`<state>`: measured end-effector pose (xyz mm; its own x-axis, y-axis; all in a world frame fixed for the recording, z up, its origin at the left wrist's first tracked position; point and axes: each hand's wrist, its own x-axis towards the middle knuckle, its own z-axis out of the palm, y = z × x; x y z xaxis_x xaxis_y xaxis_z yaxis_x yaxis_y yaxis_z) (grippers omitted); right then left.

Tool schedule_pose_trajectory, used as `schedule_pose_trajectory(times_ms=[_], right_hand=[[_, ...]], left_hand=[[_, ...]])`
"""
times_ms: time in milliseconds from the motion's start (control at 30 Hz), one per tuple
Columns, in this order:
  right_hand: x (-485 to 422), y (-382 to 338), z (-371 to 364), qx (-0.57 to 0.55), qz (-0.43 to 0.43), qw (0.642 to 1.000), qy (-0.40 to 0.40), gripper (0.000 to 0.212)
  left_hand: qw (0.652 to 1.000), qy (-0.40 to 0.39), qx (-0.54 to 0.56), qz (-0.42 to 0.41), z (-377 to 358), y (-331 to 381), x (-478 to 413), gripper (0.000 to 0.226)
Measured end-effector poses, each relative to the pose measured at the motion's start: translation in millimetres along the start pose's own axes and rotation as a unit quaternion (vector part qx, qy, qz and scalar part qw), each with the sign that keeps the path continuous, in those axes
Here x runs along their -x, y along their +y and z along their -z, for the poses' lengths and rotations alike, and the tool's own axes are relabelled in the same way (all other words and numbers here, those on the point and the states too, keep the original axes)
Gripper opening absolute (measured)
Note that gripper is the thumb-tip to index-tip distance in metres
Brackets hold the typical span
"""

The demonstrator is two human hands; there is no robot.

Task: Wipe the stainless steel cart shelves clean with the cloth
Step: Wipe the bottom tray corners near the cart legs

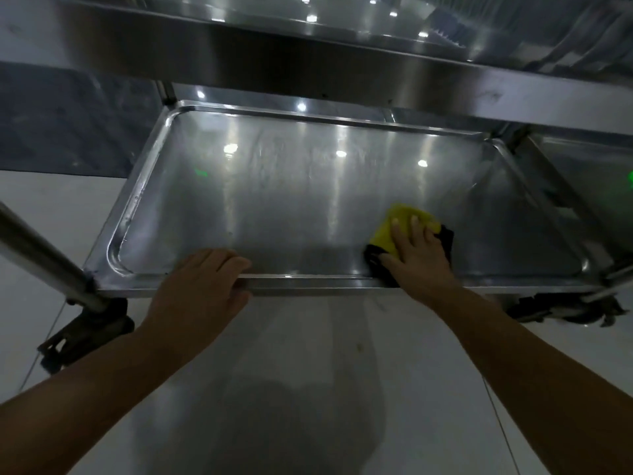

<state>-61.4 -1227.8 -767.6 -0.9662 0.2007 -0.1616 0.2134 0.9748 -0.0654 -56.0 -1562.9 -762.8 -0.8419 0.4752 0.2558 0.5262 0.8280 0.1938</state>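
Two bare forearms are seen entering from five and seven o'clock. The left hand [202, 279] is clamped on the front rim of the lower shelf [291, 200] at about six o'clock, with the fingers curled over the lip and the thumb beneath. The right hand [419, 255] is laid flat, fingers straight, on the yellow-and-black cloth [387, 231]. The cloth is pressed to the shelf floor at about four o'clock, just inside the front rim. The step in hand is judged to be the wiping of the lower shelf. Faint streaks are visible toward twelve o'clock, so broad strokes toward nine and twelve o'clock appear to be called for next. Travel is bounded all round by the raised, round-cornered rim, and overhead by the upper shelf [308, 63], which overhangs the far edge. Bare steel is shown from nine to two o'clock, where room for the stroke is offered.
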Motion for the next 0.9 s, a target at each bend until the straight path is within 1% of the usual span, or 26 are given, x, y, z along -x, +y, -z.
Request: schedule_pose_trajectory(times_ms=[67,133,267,333,400,433,500,567,633,700,767,833,900], right_hand=[[-4.8,-46.2,-2.0,0.0,0.066,0.998,0.007,0.08],[-7.1,-94.3,-8.4,-0.012,0.137,0.99,-0.005,0.076],[1.2,-184.2,-17.3,-0.039,0.27,0.961,-0.039,0.069],[3.2,-205.8,-19.8,-0.049,0.309,0.948,-0.054,0.065],[2.0,-205.5,-19.7,-0.044,0.324,0.943,-0.065,0.063],[0.4,-198.4,-19.2,-0.043,0.323,0.943,-0.062,0.062],[-7.5,-174.7,-17.8,-0.038,0.3,0.952,-0.046,0.063],[-19.1,-141.6,-13.0,-0.037,0.239,0.97,-0.035,0.068],[-29.3,-107.4,-3.4,-0.047,0.159,0.986,-0.033,0.075],[-37.2,-83.6,7.9,-0.078,0.089,0.992,-0.03,0.072],[-43.6,-83.2,15.9,-0.129,0.035,0.991,-0.019,0.07],[-51.5,-103.7,17.8,-0.149,-0.002,0.989,-0.023,0.069],[-59.5,-133.3,15.7,-0.139,-0.005,0.99,-0.033,0.067]], left_hand=[[1.0,-0.005,0.002,0.015,5.9,-7.6,5.0,0.044],[1.0,-0.004,-0.007,0.022,11.6,-19.4,13.2,0.045],[0.996,0.036,-0.002,0.081,20.0,-38.9,27.4,0.03],[0.994,0.046,0.006,0.097,21.5,-44.1,31.4,0.036],[0.995,0.044,0.009,0.087,21.8,-48.8,35.0,0.044],[0.996,0.045,0.008,0.081,22.2,-50.8,36.3,0.043],[0.996,0.05,-0.001,0.078,23.8,-54.0,38.5,0.033],[0.996,0.055,-0.005,0.075,23.1,-56.1,41.3,0.026],[0.996,0.057,-0.009,0.064,23.3,-58.5,44.2,0.026],[0.997,0.054,-0.011,0.054,22.4,-63.6,48.2,0.028],[0.997,0.053,-0.006,0.053,21.5,-70.6,54.6,0.025],[0.997,0.045,0.003,0.059,21.0,-76.2,63.4,0.03],[0.997,0.034,0.005,0.062,21.7,-80.7,71.7,0.035]])
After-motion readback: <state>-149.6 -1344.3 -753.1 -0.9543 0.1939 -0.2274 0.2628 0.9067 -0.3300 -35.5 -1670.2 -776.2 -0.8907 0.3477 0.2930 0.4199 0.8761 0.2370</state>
